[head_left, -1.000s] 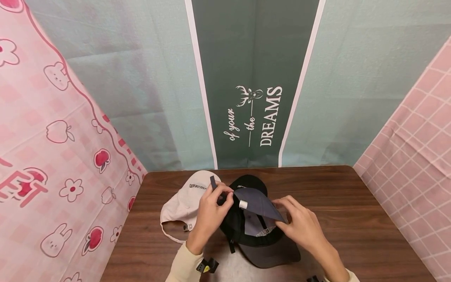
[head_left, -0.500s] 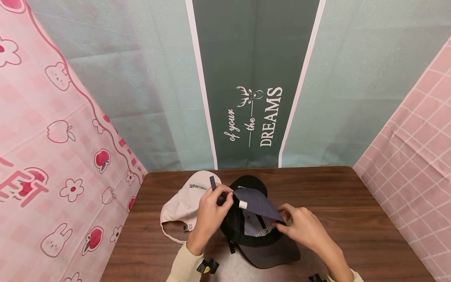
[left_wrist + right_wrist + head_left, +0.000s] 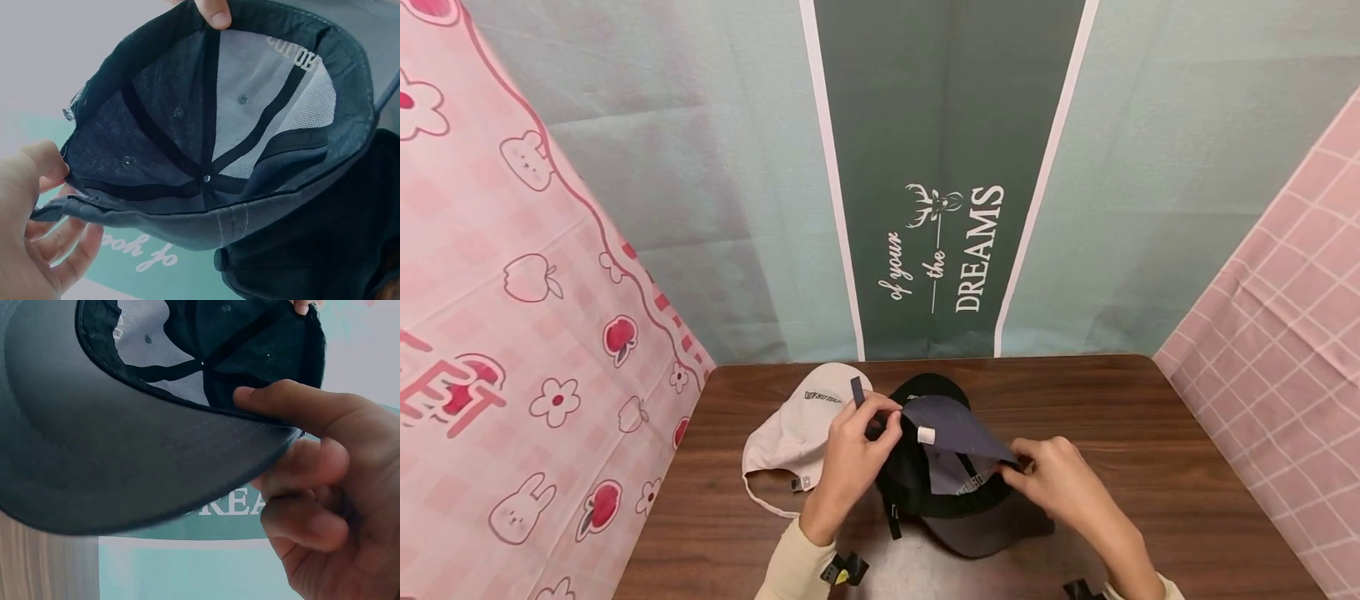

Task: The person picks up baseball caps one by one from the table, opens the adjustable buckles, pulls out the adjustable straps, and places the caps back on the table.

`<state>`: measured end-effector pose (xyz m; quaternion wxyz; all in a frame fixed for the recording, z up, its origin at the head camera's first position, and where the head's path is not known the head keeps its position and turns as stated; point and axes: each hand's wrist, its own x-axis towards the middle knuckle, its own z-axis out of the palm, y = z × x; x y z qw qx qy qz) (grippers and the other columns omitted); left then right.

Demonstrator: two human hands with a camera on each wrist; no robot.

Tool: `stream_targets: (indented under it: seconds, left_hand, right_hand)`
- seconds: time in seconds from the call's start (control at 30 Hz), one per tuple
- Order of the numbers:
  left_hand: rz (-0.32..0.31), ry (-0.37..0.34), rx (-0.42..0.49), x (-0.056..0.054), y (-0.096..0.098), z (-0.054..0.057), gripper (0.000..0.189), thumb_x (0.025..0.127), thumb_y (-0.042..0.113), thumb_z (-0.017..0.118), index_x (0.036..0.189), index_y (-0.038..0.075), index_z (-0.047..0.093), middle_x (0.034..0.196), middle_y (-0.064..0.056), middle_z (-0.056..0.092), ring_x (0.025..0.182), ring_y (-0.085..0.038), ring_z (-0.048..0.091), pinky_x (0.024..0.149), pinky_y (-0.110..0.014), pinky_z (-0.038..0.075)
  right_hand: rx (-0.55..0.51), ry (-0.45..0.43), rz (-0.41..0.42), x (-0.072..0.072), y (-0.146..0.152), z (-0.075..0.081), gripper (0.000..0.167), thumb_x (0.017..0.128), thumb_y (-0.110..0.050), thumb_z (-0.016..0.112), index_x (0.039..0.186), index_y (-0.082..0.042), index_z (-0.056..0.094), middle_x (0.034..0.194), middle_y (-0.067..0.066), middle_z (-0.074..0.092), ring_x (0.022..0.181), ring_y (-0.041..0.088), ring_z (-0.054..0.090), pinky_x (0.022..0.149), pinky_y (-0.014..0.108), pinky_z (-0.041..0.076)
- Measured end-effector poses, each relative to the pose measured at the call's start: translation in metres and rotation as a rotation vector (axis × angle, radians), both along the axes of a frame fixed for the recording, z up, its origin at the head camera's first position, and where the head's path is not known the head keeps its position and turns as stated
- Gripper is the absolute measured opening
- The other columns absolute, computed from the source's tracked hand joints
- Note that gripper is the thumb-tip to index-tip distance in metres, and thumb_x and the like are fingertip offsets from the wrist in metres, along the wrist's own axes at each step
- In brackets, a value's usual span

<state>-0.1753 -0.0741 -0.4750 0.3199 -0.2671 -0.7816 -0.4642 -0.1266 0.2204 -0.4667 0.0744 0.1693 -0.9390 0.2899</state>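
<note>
A dark navy baseball cap point(image 3: 958, 429) is held up with its inside facing me and its grey brim point(image 3: 992, 529) pointing down. At the cap's left edge my left hand point(image 3: 853, 454) pinches the rim beside the back strap point(image 3: 857, 389). On the other side my right hand point(image 3: 1063, 483) pinches the rim where crown and brim meet, thumb inside, as the right wrist view shows. A white label point(image 3: 927, 435) hangs at the inner band. Behind it sits a black cap point(image 3: 925, 385), mostly hidden. A white cap point(image 3: 801, 421) lies left of it, near my left hand.
The caps are on a brown wooden table point(image 3: 1150, 433). A green cloth point(image 3: 940, 108) with white lettering hangs behind its far edge. Pink patterned cloths stand at the left point(image 3: 550, 350) and right point(image 3: 1292, 333).
My right hand has moved a little right and down, and its fingers have shifted on the rim. The navy cap has turned slightly, its brim going right. My left hand keeps its hold.
</note>
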Motion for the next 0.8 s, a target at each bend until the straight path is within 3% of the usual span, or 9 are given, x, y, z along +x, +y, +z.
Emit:
stream_targets:
  seconds: [0.1,0.27,0.43,0.6,0.7,0.8]
  left_hand:
    - [-0.027,0.002,0.01,0.001,0.002,0.001,0.015,0.094,0.0,0.072,0.1,0.014,0.075,0.098,-0.003,0.073,0.085,-0.015,0.066,0.07,-0.026,0.058]
    - [-0.062,0.003,0.02,0.002,0.005,0.004,0.015,0.095,0.001,0.072,0.102,0.014,0.075,0.099,-0.004,0.073,0.086,-0.014,0.067,0.071,-0.025,0.058]
    - [-0.088,0.029,0.025,0.004,0.009,0.005,0.016,0.094,-0.001,0.072,0.101,0.013,0.075,0.098,-0.006,0.072,0.084,-0.014,0.068,0.07,-0.025,0.058]
    - [-0.104,0.044,0.013,0.007,0.014,0.005,0.019,0.092,-0.004,0.073,0.102,0.012,0.075,0.1,-0.005,0.071,0.082,-0.013,0.068,0.07,-0.024,0.058]
    - [-0.116,0.056,-0.003,0.008,0.018,0.004,0.02,0.091,-0.005,0.073,0.103,0.011,0.075,0.102,-0.005,0.071,0.082,-0.012,0.068,0.069,-0.021,0.058]
    - [-0.126,0.072,-0.014,0.009,0.021,0.004,0.02,0.091,-0.005,0.074,0.104,0.011,0.075,0.102,-0.005,0.072,0.082,-0.012,0.067,0.069,-0.02,0.058]
  right_hand:
    - [0.003,0.016,-0.041,0.0,0.002,0.001,0.023,0.086,-0.009,0.086,0.077,-0.021,0.068,0.052,-0.017,0.055,0.035,-0.009,0.04,0.044,0.019,0.04]
    - [0.003,0.02,-0.085,0.001,0.006,0.004,0.016,0.085,-0.008,0.086,0.083,-0.018,0.073,0.058,-0.01,0.064,0.033,-0.008,0.042,0.046,0.02,0.044]
    - [0.047,0.089,-0.117,-0.001,0.012,0.005,0.016,0.082,-0.007,0.089,0.087,-0.017,0.078,0.064,-0.009,0.07,0.044,-0.008,0.052,0.053,0.022,0.049]
    - [0.067,0.133,-0.157,-0.001,0.018,0.006,0.019,0.077,-0.006,0.092,0.091,-0.011,0.08,0.072,-0.001,0.076,0.062,0.01,0.072,0.055,0.028,0.055]
    - [0.078,0.145,-0.178,-0.001,0.022,0.005,0.021,0.076,-0.006,0.093,0.094,-0.009,0.08,0.074,0.002,0.077,0.064,0.016,0.073,0.055,0.03,0.056]
    - [0.078,0.165,-0.196,-0.002,0.026,0.005,0.022,0.076,-0.005,0.093,0.094,-0.009,0.081,0.073,0.0,0.076,0.062,0.015,0.07,0.055,0.028,0.053]
